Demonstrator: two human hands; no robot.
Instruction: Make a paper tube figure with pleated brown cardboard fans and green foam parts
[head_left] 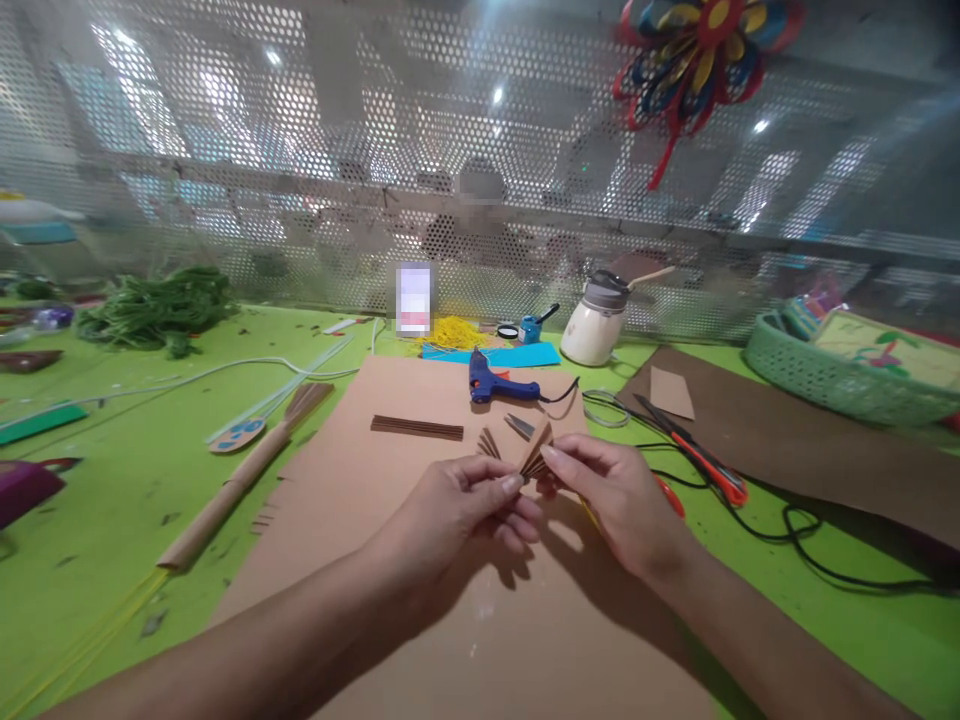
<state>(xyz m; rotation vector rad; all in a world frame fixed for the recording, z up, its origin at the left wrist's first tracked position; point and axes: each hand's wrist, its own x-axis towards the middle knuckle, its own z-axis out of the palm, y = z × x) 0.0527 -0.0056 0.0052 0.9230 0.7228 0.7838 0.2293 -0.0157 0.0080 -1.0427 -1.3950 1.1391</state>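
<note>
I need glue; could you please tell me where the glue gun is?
In the head view, the glue gun lies centre, at the brown sheet's far edge, just before the blue paper.

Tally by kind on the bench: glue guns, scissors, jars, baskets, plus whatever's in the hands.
Glue gun: 1
Scissors: 1
White jar: 1
Green basket: 1
Folded paper fan, pinched between left hand and right hand: 1
Total: 5
</note>
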